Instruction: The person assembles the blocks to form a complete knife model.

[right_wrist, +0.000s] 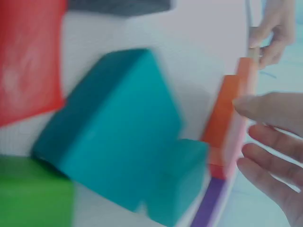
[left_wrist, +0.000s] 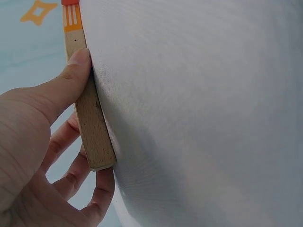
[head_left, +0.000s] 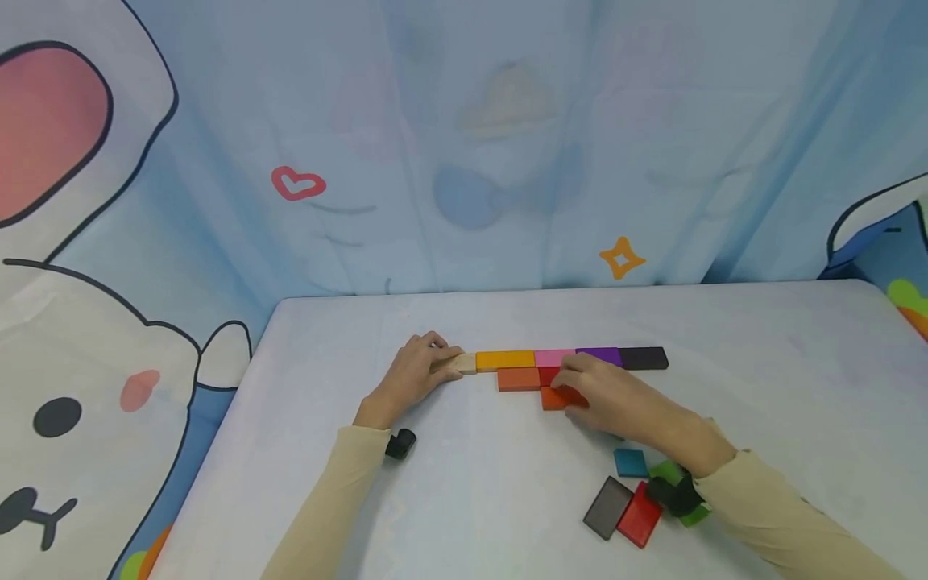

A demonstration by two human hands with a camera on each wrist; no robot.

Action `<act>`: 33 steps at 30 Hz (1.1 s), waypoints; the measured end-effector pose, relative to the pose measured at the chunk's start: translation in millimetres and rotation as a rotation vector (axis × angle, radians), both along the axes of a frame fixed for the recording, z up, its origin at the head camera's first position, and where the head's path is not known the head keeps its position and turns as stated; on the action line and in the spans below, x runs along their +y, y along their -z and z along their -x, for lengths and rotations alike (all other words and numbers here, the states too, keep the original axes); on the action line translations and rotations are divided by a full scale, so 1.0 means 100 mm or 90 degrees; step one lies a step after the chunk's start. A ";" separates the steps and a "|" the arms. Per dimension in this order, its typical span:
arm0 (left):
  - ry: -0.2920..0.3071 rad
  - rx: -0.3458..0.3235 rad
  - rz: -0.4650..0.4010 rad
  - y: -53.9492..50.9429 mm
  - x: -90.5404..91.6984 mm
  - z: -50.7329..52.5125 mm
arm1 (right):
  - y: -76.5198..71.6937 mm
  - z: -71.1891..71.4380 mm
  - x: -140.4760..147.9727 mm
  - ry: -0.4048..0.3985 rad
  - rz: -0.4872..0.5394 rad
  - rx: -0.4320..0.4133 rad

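At the left end of a row of flat blocks, my left hand (head_left: pixel 415 372) holds a natural wood block (left_wrist: pixel 94 123), thumb on its near side and fingers beyond it. A yellow-orange block (head_left: pixel 505 361), a pink block (head_left: pixel 553 357), a purple block (head_left: pixel 603 354) and a black block (head_left: pixel 644 358) continue this row. In front lie an orange block (head_left: pixel 518 379) and a partly covered red block (head_left: pixel 548 375). Over another orange block (head_left: pixel 554 399), the nearest one, is my right hand (head_left: pixel 612 399). In the right wrist view its thumb meets this block's upper edge; its fingers are spread, fairly straight.
Near my right forearm lie loose blocks: a teal block (head_left: pixel 631 463), a grey block (head_left: pixel 607 507), a red block (head_left: pixel 640 515) and green pieces (head_left: pixel 694 515) partly hidden by the wrist camera (head_left: pixel 677 493). The white table (head_left: pixel 449 499) ends at a blue printed curtain (head_left: pixel 449 234).
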State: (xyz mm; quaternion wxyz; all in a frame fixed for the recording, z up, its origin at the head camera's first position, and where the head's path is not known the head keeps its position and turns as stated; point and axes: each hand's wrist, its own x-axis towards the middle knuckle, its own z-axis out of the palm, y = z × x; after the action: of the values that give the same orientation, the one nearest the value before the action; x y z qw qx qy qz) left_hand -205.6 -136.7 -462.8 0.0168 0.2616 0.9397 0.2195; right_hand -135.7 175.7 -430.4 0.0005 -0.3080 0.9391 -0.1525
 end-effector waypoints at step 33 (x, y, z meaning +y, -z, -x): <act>0.005 0.002 -0.004 -0.01 0.00 -0.01 | 0.02 -0.66 0.28 -0.168 0.014 -0.259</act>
State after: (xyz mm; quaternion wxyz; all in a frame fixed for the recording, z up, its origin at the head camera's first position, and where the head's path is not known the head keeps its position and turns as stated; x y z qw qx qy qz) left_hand -204.6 -136.3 -462.1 0.0153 0.2655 0.9382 0.2216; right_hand -69.6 204.1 -432.1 0.2064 -0.3906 0.8696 -0.2204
